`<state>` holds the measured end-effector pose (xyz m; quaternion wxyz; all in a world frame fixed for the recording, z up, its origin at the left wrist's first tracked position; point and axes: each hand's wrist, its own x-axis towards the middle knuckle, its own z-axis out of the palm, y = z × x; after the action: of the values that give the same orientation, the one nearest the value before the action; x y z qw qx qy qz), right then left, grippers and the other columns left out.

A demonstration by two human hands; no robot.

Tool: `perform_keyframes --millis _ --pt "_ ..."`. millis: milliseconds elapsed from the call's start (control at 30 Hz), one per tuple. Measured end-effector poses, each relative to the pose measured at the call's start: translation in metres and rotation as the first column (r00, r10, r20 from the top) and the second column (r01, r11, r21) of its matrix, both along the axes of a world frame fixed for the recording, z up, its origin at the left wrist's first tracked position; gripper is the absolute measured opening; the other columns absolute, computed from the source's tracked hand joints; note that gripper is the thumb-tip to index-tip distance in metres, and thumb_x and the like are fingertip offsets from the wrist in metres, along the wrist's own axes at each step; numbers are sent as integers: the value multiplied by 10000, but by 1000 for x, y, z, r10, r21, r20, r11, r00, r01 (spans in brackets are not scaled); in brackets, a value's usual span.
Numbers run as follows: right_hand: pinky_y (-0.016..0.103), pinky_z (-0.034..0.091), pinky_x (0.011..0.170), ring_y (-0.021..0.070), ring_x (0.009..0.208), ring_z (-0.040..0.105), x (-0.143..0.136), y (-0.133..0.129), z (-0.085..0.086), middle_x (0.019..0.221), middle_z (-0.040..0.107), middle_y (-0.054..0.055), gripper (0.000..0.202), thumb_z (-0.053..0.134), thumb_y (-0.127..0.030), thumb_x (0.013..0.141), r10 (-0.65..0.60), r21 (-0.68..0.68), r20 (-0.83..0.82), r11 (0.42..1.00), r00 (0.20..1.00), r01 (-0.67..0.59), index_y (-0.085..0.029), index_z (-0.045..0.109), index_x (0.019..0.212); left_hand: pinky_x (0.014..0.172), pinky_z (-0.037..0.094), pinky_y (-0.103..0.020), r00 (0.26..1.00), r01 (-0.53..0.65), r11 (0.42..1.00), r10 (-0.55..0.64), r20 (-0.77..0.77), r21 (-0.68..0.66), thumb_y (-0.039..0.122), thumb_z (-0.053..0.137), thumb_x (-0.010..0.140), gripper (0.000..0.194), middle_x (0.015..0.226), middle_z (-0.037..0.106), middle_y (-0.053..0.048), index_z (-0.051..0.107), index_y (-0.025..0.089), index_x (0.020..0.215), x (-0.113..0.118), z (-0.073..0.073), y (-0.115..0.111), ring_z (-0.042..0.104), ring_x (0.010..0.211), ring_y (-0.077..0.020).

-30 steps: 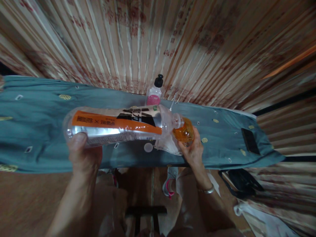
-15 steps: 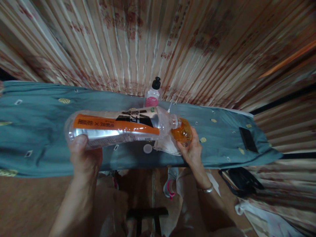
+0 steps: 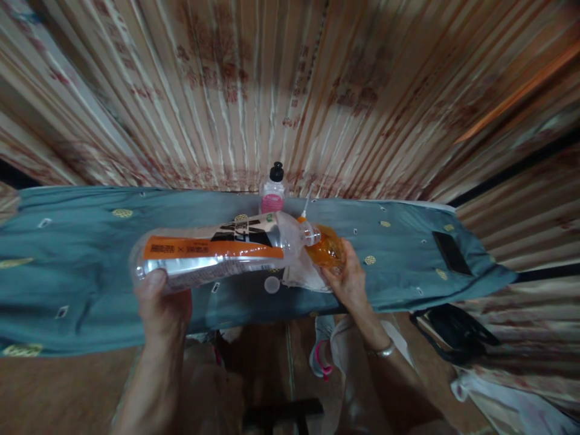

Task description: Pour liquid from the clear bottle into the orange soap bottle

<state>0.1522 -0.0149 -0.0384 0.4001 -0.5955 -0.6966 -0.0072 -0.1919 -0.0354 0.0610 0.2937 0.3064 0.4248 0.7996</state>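
My left hand [image 3: 164, 302] is wrapped round the base of a large clear plastic bottle [image 3: 212, 251] with an orange, silver and black label. The bottle lies nearly level in the air, its open neck pointing right. Its mouth meets a small transparent orange bottle [image 3: 327, 249], which my right hand [image 3: 351, 279] grips from the right side. Whether liquid passes between the two I cannot tell. Below the large bottle's neck lie a white cloth [image 3: 306, 277] and a round, pale cap [image 3: 272, 284]. An orange pump top with a thin white tube [image 3: 309, 199] shows just behind the necks.
Behind stands a clear bottle with a black cap and pink label [image 3: 272, 200]. A dark phone [image 3: 452, 252] lies toward the right end of the teal cloth-covered table [image 3: 86, 260]. A patterned curtain [image 3: 254, 109] hangs behind; a black bag [image 3: 453, 332] sits at lower right.
The view has tilted up slightly, so the table sits lower in the picture. Both bottles stay mouth to mouth in my hands, with the orange one tilted a little differently.
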Motion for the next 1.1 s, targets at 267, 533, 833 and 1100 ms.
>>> perform_keyframes --millis 267,533,833,1100 --pt "591 596 1136 358 1372 679 -2 1 0 1471 695 191 766 722 -455 890 -7 22 -9 1000 1000 7 -171 479 1558 749 581 -291 995 3 999 -8 101 50 453 892 519 387 851 760 16 799 288 857 -3 -3 1 712 826 -217" --pt "581 584 1155 355 1394 666 -1 1 0 1486 683 193 749 711 -424 908 21 33 6 999 1000 -21 -164 468 1567 657 535 -227 987 -35 999 35 159 2 459 924 442 448 804 727 25 806 267 830 -2 -2 0 632 738 -162" --pt "582 591 1146 357 1378 671 1 3 -3 1480 680 183 759 712 -486 932 24 32 9 999 1000 -24 -188 460 1582 730 548 -225 976 2 1000 -3 216 2 467 992 406 625 859 755 24 832 238 965 -1 0 -3 653 805 -158" --pt "579 599 1133 368 1384 670 2 1 -2 1504 666 196 775 717 -445 913 23 8 -5 1000 1000 -23 -182 442 1588 781 558 -231 983 13 1000 -9 185 -19 496 981 437 452 806 749 14 798 231 754 -1 -1 -7 643 775 -160"
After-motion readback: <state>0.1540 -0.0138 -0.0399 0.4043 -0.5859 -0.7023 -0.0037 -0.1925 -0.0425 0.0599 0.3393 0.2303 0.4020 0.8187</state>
